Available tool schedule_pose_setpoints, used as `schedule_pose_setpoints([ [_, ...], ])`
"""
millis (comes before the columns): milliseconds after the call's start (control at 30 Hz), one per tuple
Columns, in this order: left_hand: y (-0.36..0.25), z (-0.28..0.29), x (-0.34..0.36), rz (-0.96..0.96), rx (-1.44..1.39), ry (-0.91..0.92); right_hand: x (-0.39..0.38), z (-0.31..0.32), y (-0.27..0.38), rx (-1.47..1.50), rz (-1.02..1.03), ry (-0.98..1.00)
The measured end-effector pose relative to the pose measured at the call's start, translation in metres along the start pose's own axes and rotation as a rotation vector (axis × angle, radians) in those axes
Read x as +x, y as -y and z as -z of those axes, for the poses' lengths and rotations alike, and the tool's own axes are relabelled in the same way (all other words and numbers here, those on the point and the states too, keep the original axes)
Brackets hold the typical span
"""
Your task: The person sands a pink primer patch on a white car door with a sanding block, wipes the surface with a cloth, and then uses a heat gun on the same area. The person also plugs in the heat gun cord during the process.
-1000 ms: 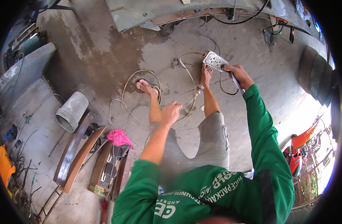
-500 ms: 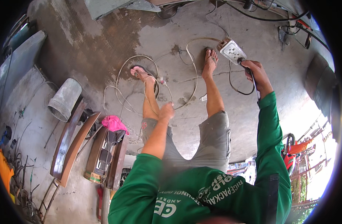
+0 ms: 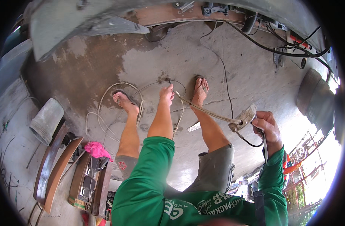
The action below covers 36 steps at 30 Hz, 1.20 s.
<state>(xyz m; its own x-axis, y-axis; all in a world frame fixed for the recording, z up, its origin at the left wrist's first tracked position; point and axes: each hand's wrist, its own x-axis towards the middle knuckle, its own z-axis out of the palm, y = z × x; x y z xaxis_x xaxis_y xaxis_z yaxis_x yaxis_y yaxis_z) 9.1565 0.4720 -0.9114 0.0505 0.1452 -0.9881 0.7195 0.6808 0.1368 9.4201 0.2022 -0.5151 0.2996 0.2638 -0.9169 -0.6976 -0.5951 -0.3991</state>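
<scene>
Over floor — right hand grips outlet box; left hand beside cable.

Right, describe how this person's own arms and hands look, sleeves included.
The sleeves belong to a green top. The left sleeve ends near the elbow; the right sleeve reaches close to the wrist. A dark strip shows by the right upper arm. The left hand and right hand wear no gloves.
</scene>
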Motion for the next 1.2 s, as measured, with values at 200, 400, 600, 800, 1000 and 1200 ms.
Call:
schedule_pose_setpoints([
  [200,0.055,-0.011,-0.093,-0.148,-0.33,-0.028,0.003,0.016,-0.038,0.063,-0.058,-0.14],
  [400,0.079,-0.017,-0.237,-0.403,0.146,0.215,-0.004,-0.008,-0.039,0.159,0.012,-0.211],
  [600,-0.057,-0.079,-0.391,-0.242,-0.155,0.482,-0.054,-0.048,-0.003,-0.535,0.213,-0.44],
  [800,-0.086,-0.096,-0.443,-0.215,-0.232,0.506,-0.105,-0.075,0.016,-0.505,0.346,-0.432],
  [1000,-0.094,-0.068,-0.437,-0.29,-0.4,0.427,-0.12,-0.039,0.029,-0.566,0.552,-0.416],
  [1200,-0.107,-0.069,-0.494,-0.43,-0.594,0.288,-0.084,0.141,0.139,0.725,0.68,-0.41],
])
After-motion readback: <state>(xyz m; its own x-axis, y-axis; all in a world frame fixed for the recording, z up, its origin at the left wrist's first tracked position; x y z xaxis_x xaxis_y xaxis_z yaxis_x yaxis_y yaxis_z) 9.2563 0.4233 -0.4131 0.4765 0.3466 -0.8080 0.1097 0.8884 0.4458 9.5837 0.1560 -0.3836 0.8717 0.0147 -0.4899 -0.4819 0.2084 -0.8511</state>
